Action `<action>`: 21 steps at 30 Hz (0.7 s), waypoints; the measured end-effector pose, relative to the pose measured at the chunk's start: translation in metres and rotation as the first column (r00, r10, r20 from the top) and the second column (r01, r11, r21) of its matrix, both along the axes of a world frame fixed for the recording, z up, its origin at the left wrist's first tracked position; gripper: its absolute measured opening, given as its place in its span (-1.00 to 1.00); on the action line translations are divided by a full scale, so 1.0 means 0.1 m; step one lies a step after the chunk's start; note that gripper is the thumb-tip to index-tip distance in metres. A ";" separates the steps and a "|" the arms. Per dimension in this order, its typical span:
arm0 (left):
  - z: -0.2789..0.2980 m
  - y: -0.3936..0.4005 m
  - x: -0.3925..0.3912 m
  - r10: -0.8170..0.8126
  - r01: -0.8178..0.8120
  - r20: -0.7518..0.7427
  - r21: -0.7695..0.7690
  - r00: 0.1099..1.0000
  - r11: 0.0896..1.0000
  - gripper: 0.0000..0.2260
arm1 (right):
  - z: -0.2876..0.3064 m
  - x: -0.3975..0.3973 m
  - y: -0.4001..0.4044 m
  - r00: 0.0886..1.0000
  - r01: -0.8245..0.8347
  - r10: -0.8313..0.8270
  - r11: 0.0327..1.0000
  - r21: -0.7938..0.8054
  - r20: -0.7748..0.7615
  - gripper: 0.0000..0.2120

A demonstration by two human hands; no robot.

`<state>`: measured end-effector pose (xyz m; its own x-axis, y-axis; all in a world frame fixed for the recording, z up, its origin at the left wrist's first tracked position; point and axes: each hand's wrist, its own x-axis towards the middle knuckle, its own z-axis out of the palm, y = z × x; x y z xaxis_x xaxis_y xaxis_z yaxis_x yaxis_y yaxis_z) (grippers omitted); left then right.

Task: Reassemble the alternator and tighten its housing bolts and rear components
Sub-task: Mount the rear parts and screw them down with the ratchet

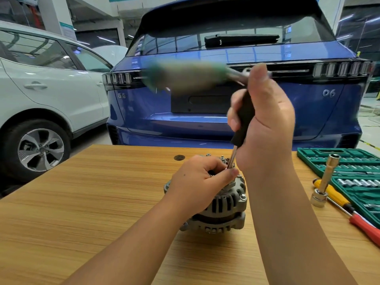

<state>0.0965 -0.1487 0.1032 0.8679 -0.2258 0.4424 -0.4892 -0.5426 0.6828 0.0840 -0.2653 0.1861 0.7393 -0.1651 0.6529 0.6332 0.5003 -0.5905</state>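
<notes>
- The alternator (218, 200) stands near the middle of the wooden table (82, 202), rear end up, its ribbed grey housing showing vent slots and a bolt head on the right lug.
- The left hand (197, 184) sits on top of the alternator, fingers curled over the rear parts and thumb meeting the shaft tip — it looks to be steadying the fastener or the tool's end, though the contact point is hidden under the fingers.
- The right hand (265, 120) wraps the black grip of a ratchet driver (242, 118) held upright; its thin steel shaft runs down to the alternator's top, and a blurred green-ended handle sticks out to the left near the thumb.
- Handling, as a judgement: cast metal body, so heavy for its size and fully rigid. It should stay put under light torque, but a round casing can roll or twist once tightening gets firm.
- Best hold: palm over the housing rim or on 1 of the mounting lugs — not on the rear terminals or studs, which look small and easier to bend or strip.
- The fins give friction; any oil film would make them slick, which cannot be told here.
- To the right lie a long socket on a yellow-handled driver (333, 194), a red-handled screwdriver (366, 229) and a green socket case (349, 161).
</notes>
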 end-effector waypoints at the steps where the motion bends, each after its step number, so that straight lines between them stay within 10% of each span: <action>1: 0.00 0.00 0.00 -0.005 0.005 0.009 0.003 1.000 1.000 -0.80 | -0.01 0.02 -0.01 0.997 0.074 -0.074 0.997 -0.004 -0.001 -0.82; 6: -0.02 0.00 0.02 0.009 -0.009 -0.011 -0.004 1.000 1.000 -0.80 | 0.00 0.12 -0.08 0.994 -0.113 0.114 0.990 -0.085 0.000 -0.98; 15: 0.00 -0.02 0.01 0.022 -0.022 -0.036 -0.007 0.999 1.000 -0.73 | -0.07 0.14 0.02 0.975 -0.060 0.087 0.989 -0.132 0.204 -0.64; 21: 0.00 0.00 0.01 0.022 -0.022 -0.022 -0.005 1.000 1.000 -0.72 | -0.04 0.13 -0.04 0.916 -0.358 0.358 0.933 -0.036 0.183 -0.60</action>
